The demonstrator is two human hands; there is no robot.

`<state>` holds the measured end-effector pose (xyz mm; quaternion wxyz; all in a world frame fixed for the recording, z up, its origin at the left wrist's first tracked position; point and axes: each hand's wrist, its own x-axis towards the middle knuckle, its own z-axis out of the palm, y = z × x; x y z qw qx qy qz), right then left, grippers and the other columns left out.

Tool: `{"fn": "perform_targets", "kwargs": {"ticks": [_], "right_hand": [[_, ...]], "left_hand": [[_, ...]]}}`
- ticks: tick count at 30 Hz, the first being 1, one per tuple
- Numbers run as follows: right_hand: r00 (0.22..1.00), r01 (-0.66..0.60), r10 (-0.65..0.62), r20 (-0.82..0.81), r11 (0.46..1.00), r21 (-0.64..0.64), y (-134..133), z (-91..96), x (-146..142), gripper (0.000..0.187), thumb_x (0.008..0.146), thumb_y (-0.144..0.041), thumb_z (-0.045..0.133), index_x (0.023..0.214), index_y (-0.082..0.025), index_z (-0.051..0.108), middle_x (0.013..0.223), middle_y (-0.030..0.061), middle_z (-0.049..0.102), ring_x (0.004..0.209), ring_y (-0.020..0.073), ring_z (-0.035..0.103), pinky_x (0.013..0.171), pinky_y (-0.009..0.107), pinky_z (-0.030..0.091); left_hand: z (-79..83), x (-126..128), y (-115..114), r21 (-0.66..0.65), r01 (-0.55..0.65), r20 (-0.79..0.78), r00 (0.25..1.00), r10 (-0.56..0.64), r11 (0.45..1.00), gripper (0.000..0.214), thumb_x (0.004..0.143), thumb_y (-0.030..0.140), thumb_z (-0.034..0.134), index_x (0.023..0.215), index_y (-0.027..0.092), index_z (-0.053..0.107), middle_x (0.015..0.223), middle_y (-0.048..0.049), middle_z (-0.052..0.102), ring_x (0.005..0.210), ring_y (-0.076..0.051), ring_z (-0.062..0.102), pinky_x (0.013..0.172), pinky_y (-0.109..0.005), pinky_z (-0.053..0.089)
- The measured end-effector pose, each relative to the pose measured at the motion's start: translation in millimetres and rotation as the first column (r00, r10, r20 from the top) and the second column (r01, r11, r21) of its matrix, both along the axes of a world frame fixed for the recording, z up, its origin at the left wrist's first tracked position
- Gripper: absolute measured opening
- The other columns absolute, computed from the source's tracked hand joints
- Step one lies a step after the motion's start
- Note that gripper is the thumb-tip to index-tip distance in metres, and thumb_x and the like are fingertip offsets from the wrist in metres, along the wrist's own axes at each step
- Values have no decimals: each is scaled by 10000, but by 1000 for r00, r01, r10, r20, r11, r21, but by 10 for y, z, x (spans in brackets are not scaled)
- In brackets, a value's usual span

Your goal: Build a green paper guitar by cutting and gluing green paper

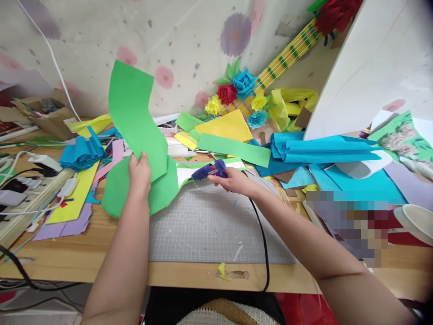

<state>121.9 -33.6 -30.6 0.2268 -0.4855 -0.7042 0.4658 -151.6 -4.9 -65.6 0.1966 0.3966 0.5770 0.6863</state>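
My left hand point(139, 174) is closed on a large curved green paper piece point(133, 113), holding it up above the table. Its lower end rests near the grey cutting mat point(209, 225). My right hand point(230, 179) grips a blue hot glue gun point(211, 170). The gun's nozzle points left toward the green paper's lower edge. A black cord point(262, 239) runs from the gun across the mat and over the table's front edge.
Coloured paper scraps cover the wooden table point(84, 257): blue crepe point(321, 151), a yellow sheet point(226, 126), a green strip point(233, 149). Paper flowers point(237, 90) lean on the back wall. A power strip point(30, 185) lies at left, a white board point(379, 67) stands at right.
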Motion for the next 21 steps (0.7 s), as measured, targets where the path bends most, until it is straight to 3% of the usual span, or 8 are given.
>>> {"fn": "perform_targets", "kwargs": {"ticks": [6,10,17,21], "right_hand": [[995,-85,80,65,993,85,159,12,-181,450,689,-633,606,618,-193,544,528,-32,547,428,83,458,402,209,334],[991,-101,92,102,991,91,171,104,-181,396,704,-589,620,682,-197,576,517,-43,526,428,85,453,421,214,342],[970,-230,216,112,964,130,203,147,-215,371,727,-553,625,719,-182,634,565,-30,554,501,96,479,491,223,366],[969,-227,211,126,965,132,219,151,-217,382,704,-560,642,690,-178,643,577,-20,561,522,106,490,518,233,378]], "left_hand": [[-62,-94,20,13,-57,-10,998,57,998,334,836,230,458,1154,187,550,1168,-73,640,1062,-155,603,989,-317,453],[-55,-81,24,21,-85,11,996,85,996,334,829,196,444,1145,161,547,1170,-88,634,1066,-152,599,994,-306,444],[-117,-34,27,-7,-67,-44,997,66,998,304,845,317,476,1103,185,568,1110,-77,646,1098,-168,578,1009,-312,423],[-139,-37,27,-14,-75,-31,997,75,997,288,849,329,469,1078,183,566,1120,-83,641,1099,-166,577,1006,-308,423]]}}
